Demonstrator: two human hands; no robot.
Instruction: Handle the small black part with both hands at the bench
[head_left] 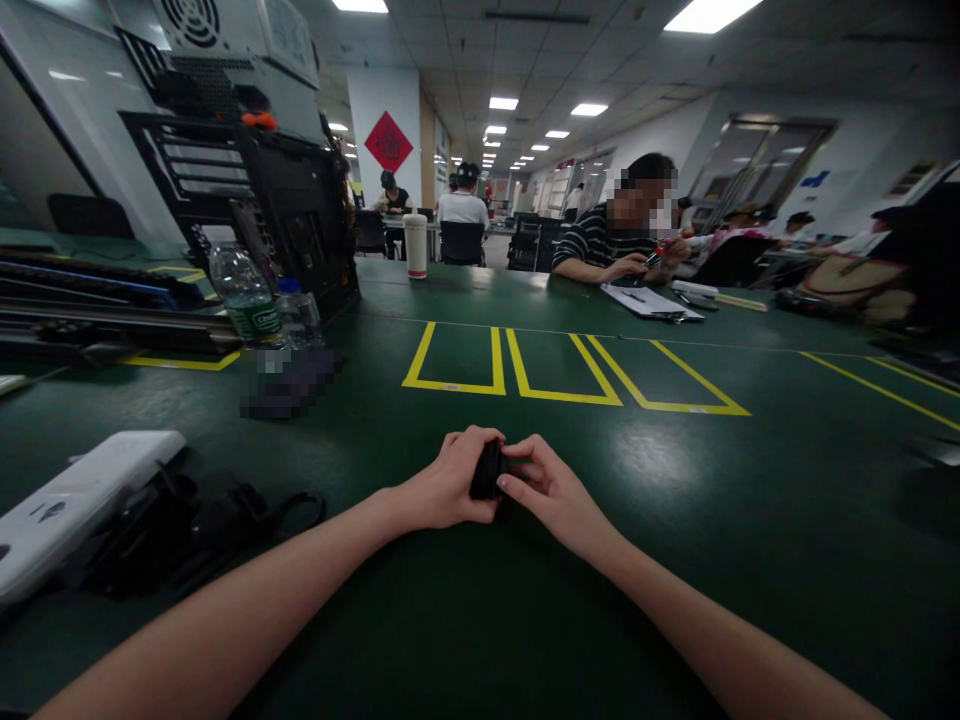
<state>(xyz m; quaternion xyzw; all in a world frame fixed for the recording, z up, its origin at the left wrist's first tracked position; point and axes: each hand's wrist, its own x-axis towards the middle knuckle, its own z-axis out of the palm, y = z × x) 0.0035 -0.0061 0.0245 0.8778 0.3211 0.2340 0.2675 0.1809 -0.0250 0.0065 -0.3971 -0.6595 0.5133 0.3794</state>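
A small black block-shaped object (487, 472) is between my two hands, just above or on the dark green table (480, 620); I cannot make out its exact kind. My left hand (455, 482) wraps round its left side, fingers over the top and thumb below. From the right, my right hand (551, 490) pinches at the object's right edge with thumb and forefinger. Part of the black object is hidden behind the fingers.
At left lie a white case-like device (90, 500) and black cables (202, 525). Beyond stand plastic bottles (244, 290), an open computer case (300, 210) and a white cup (415, 246). Yellow tape (454, 387) marks the table. Across it, a person (600, 240) sits by a clipboard (652, 302).
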